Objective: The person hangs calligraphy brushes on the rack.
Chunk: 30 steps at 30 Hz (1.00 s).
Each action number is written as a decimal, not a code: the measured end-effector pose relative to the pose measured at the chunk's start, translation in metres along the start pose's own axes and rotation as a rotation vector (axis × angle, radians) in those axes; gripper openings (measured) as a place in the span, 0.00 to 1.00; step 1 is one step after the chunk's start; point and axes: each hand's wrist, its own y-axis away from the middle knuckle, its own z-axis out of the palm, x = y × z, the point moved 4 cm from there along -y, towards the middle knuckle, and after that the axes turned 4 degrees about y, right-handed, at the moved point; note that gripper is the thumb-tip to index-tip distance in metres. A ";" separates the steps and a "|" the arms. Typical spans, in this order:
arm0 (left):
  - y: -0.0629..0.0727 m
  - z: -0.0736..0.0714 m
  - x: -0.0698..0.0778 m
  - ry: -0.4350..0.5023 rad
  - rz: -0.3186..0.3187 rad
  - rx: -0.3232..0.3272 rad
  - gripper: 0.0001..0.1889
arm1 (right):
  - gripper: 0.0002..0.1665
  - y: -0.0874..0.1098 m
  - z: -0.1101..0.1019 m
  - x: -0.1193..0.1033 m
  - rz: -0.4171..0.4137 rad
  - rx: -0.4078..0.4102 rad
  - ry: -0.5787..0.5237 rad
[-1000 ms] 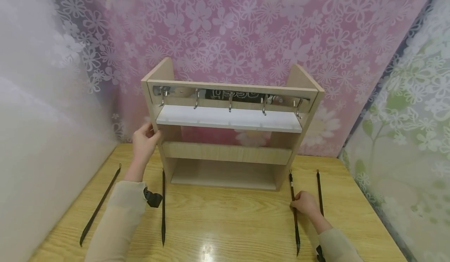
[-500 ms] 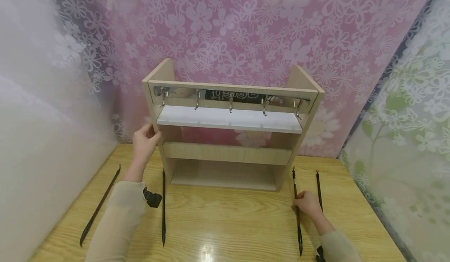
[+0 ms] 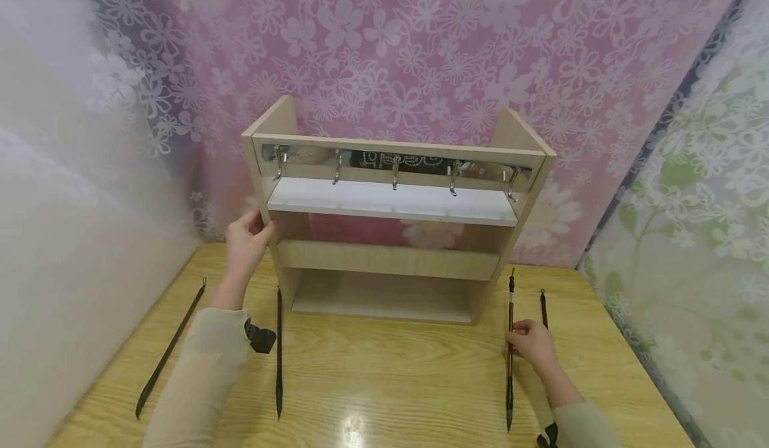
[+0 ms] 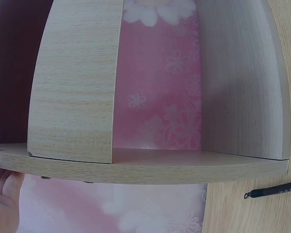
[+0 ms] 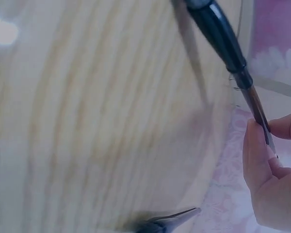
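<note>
Brush (image 3: 510,376) at lower right sits pinched mid-handle in your right hand (image 3: 534,344), likely for balance; your left hand (image 3: 245,242), left of centre, grips the rack (image 3: 389,261), probably steadying it.

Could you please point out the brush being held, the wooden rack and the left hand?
Held brush (image 3: 510,369), head view: on its shaft, below the fingers.
Wooden rack (image 3: 389,260), head view: on its lower front crossboard.
Left hand (image 3: 243,244), head view: on its back.

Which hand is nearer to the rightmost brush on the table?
Right. The right hand is close by the rightmost brush, partly covering it in the head view while pinching a different brush; the left hand is across the table, gripping the rack's left panel.
</note>
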 end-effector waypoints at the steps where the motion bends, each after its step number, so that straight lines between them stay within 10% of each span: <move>1: 0.000 0.000 0.001 0.003 0.001 -0.004 0.20 | 0.19 0.001 -0.001 -0.002 -0.003 0.004 -0.006; 30: 0.001 0.000 -0.002 0.011 0.011 0.012 0.19 | 0.21 0.040 -0.026 -0.051 -0.097 0.140 -0.159</move>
